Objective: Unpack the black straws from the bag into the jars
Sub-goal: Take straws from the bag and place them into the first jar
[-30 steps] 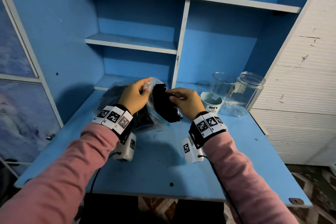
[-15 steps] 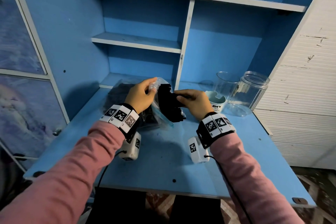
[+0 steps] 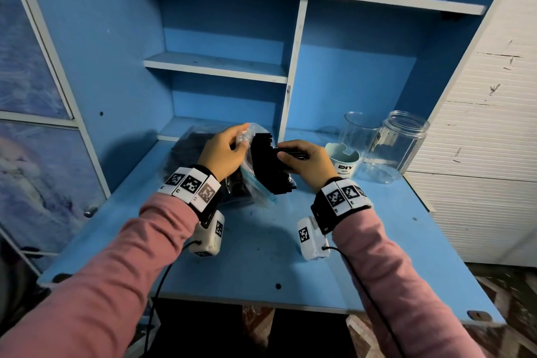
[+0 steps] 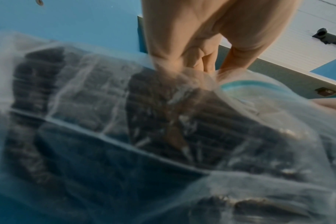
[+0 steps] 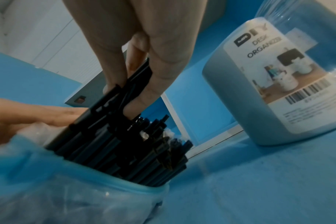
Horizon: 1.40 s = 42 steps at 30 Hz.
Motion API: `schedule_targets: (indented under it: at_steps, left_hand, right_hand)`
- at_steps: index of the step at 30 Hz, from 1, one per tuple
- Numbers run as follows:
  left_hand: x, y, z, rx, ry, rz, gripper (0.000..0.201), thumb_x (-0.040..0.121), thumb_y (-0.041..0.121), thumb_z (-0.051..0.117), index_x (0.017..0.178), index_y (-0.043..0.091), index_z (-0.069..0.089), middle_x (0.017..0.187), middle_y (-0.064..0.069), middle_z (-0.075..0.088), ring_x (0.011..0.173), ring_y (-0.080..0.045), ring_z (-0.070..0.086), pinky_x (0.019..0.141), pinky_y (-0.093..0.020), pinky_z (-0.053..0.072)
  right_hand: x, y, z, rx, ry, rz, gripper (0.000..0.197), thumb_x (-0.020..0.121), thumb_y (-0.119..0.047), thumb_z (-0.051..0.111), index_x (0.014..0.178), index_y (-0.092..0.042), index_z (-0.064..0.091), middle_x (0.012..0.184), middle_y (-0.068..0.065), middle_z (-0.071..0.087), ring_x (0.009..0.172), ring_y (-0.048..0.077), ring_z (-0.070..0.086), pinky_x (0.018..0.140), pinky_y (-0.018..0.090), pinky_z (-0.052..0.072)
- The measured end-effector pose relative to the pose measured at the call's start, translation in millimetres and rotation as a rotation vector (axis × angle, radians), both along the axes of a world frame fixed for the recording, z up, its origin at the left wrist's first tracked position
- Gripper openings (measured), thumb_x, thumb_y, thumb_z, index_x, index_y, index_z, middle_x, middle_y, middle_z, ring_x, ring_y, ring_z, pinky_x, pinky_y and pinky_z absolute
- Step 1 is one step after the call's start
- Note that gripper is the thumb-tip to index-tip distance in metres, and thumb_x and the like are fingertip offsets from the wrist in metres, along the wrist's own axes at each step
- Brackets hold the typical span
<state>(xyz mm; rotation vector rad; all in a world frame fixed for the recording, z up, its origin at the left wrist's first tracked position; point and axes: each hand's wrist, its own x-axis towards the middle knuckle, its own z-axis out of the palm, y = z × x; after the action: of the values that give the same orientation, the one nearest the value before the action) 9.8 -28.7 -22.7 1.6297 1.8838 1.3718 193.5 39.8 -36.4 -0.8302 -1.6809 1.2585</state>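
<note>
The black straws (image 3: 268, 166) stand as a thick bundle with their ends poking out of the mouth of a clear zip bag (image 3: 250, 183), which lies on the blue desk (image 3: 261, 241) toward its back edge, left of centre. In the right wrist view the straws (image 5: 121, 136) rise unevenly above the bag's blue-green zip rim (image 5: 125, 183), and a few taller ones are pinched between the thumb and fingertips of the right hand (image 5: 136, 60). That narrow pinch probably serves to draw a small batch clear of the rest. From the head view the right hand (image 3: 308, 163) sits just right of the bundle, curled round those ends.

The left hand (image 3: 225, 151) grips the bag's upper lip, fingers closed on the crumpled plastic; in the left wrist view the fingers (image 4: 201, 50) dig into the film (image 4: 163, 121) over the dark straws. It likely holds the mouth open and steadies the bag against the pull.

Near the desk's back right corner wait the receivers: a pale desk organizer cup (image 3: 344, 158) labelled "DIY DESK ORGANIZER", a clear jar (image 3: 360, 134) behind it, and a wider clear ribbed jar (image 3: 398, 145) lying tilted beside them. No straws show in any of them.

The desk is scuffed, with a dark spot near its front edge. Blue shelves (image 3: 216, 65) rise behind it, a white slatted cabinet (image 3: 479, 139) stands on the right, and a patterned panel (image 3: 32, 154) on the left.
</note>
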Motion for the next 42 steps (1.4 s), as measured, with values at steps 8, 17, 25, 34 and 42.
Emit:
schedule_targets:
  at_steps: [8,17,25,34,42]
  left_hand:
    - [-1,-4,-2,-0.003,-0.003,-0.009,0.045,0.095,0.015,0.054,0.139,0.023,0.049,0.141,0.002,0.051,0.131,-0.013,0.046,0.104,-0.021,0.034]
    - [-1,-1,-3,-0.016,0.001,0.009,0.044,0.096,0.017,0.053,0.139,0.026,0.049,0.141,0.003,0.052,0.130,-0.013,0.047,0.105,-0.024,0.035]
    - [-2,1,-4,-0.029,-0.006,0.003,0.045,0.095,0.017,0.053,0.139,0.027,0.049,0.142,0.003,0.051,0.131,-0.012,0.047,0.102,-0.021,0.034]
    - [-2,3,-4,-0.029,0.005,0.009,0.044,0.095,0.017,0.054,0.138,0.026,0.049,0.140,0.004,0.053,0.130,-0.012,0.047,0.103,-0.021,0.034]
    - [-4,5,-4,-0.036,0.004,-0.006,0.044,0.095,0.017,0.054,0.138,0.026,0.050,0.140,0.005,0.052,0.130,-0.011,0.047,0.104,-0.022,0.035]
  right_hand:
    - [26,3,4,-0.061,0.030,0.026,0.018,0.087,0.003,0.062,0.104,-0.003,0.064,0.087,0.008,0.064,0.069,0.008,0.066,0.067,0.021,0.058]
    - [13,2,0,-0.028,0.031,-0.004,0.025,0.088,0.003,0.061,0.113,-0.001,0.064,0.089,0.013,0.065,0.072,0.014,0.066,0.070,0.023,0.058]
    - [31,4,5,-0.010,0.008,-0.010,0.021,0.087,0.000,0.063,0.105,-0.011,0.067,0.088,0.006,0.067,0.075,0.009,0.066,0.073,0.020,0.056]
    - [36,7,5,-0.032,0.043,-0.003,0.020,0.086,0.004,0.063,0.106,0.000,0.065,0.086,0.006,0.066,0.070,0.005,0.067,0.068,0.017,0.054]
    - [41,8,8,-0.034,0.032,-0.001,0.019,0.086,0.005,0.063,0.101,-0.006,0.067,0.089,0.008,0.067,0.072,0.010,0.068,0.070,0.020,0.057]
